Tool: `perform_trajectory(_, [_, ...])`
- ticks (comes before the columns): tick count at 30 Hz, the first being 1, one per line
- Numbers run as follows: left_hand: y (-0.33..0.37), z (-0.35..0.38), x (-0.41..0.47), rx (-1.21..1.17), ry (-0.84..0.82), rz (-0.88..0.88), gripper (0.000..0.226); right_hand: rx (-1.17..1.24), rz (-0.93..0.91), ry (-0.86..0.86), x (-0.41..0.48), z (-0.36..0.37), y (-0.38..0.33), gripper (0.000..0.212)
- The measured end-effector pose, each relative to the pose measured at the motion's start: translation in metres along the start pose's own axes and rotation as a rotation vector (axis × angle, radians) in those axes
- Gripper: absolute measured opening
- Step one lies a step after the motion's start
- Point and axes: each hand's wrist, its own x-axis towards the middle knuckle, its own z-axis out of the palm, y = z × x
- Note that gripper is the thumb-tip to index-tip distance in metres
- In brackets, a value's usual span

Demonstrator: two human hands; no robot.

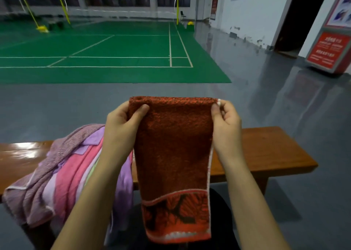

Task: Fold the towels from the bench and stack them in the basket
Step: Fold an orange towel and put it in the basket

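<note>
Both hands, left (121, 124) and right (226, 120), pinched the doubled rust-red terry towel (174, 154) mid-fold, while pink and purple towels (62, 170) lay unfolded on the brown wooden bench (266, 151), no basket visible.

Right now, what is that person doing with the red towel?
A person is folding towels at a wooden bench beside a badminton court. Both hands hold up a red towel by its top corners: the left hand pinches the left corner, the right hand the right one, and the towel hangs down in front of the bench. A heap of pink and purple towels lies unfolded on the bench to the left. No basket is in view.
</note>
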Motion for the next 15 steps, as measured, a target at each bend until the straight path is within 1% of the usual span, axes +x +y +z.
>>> perform_trajectory(4, [-0.003,0.011,0.042,0.099,0.017,0.041,0.012,-0.018,0.044,0.017,0.053,0.021,0.002,0.016])
perform_trajectory(8, [0.019,0.022,0.067,0.162,0.093,0.174,0.011,0.038,-0.067,0.067,0.089,0.028,-0.016,0.018])
perform_trajectory(10, [0.018,0.023,0.065,0.210,0.123,0.219,0.012,0.064,-0.096,0.063,0.087,0.025,-0.018,0.017])
perform_trajectory(11, [0.011,0.023,0.060,0.244,0.117,0.229,0.013,0.070,-0.078,0.052,0.080,0.023,-0.011,0.018])
perform_trajectory(13, [-0.015,0.020,0.040,0.322,0.081,0.231,0.012,0.067,-0.019,0.026,0.053,0.016,0.020,0.020])
perform_trajectory(15, [-0.054,0.015,0.010,0.420,0.044,0.195,0.020,0.063,0.040,0.015,0.020,0.009,0.065,0.021])
